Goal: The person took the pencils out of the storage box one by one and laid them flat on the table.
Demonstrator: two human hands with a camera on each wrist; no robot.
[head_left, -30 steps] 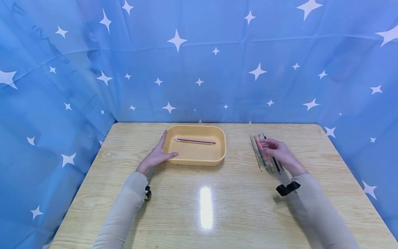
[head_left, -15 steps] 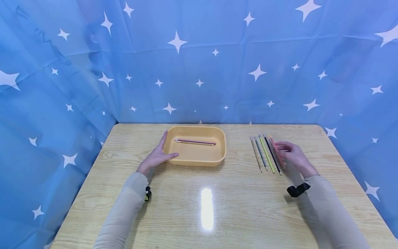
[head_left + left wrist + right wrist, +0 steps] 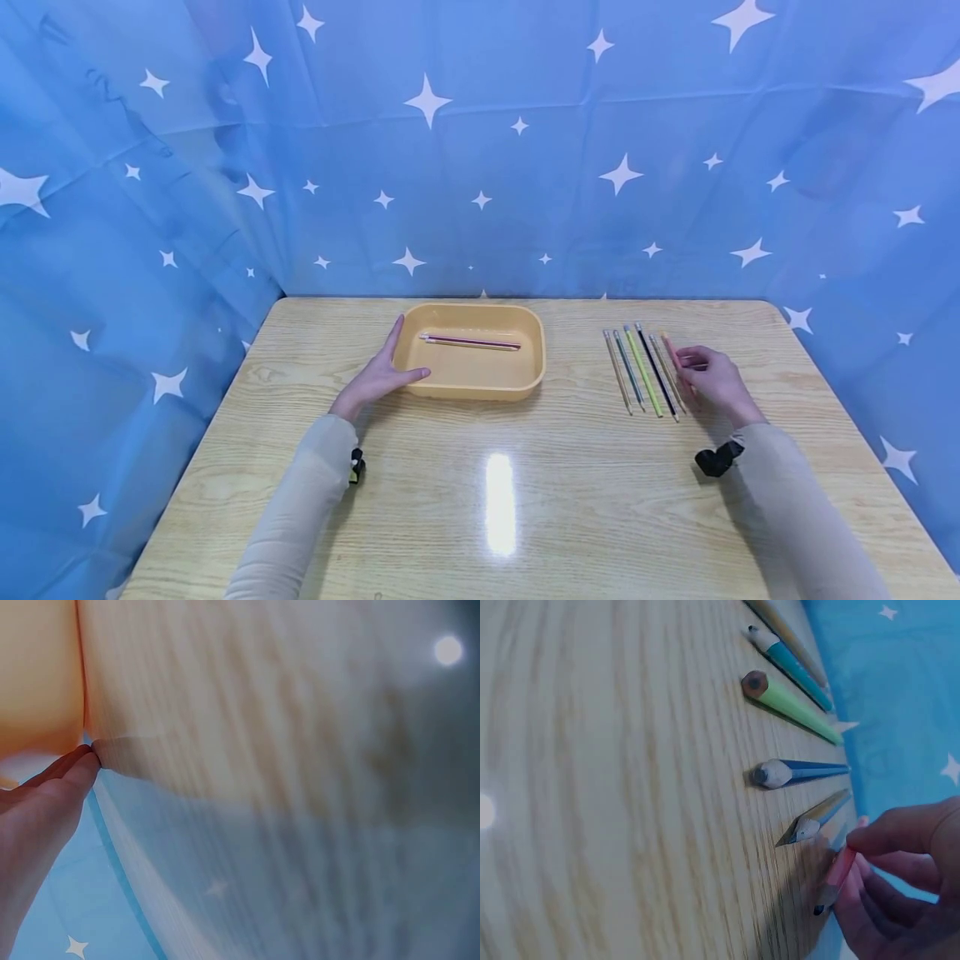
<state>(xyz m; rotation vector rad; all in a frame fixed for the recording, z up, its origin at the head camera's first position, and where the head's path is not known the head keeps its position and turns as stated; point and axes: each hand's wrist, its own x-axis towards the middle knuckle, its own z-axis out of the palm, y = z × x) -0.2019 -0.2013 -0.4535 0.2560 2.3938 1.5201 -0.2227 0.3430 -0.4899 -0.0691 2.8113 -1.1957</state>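
My left hand [image 3: 375, 382] touches the left end of a tan tray [image 3: 468, 392], fingers straight and spread, thumb over the front rim. Inside the tray lie a dark-striped pencil and a pale one [image 3: 471, 343], side by side. At the right, my right hand [image 3: 718, 382] pinches a pink pencil [image 3: 841, 868] between thumb and fingers, its dark tip close over the table. Left of it, several pencils lie in a row: a gold-brown one [image 3: 667, 372], a dark blue one [image 3: 810, 772], a light green one [image 3: 799, 711], a teal one [image 3: 795, 669] and a brown one [image 3: 617, 372].
The wooden table [image 3: 570, 500] reaches back to a blue curtain [image 3: 480, 150] with white stars. A bright reflection shows on the wood in front of the tray. Black wrist mounts [image 3: 718, 459] sit on both sleeves.
My right hand has moved right with the pink pencil, from over the bunched pencils to the row's right end. The other pencils now lie spread apart. My left hand stays at the tray.
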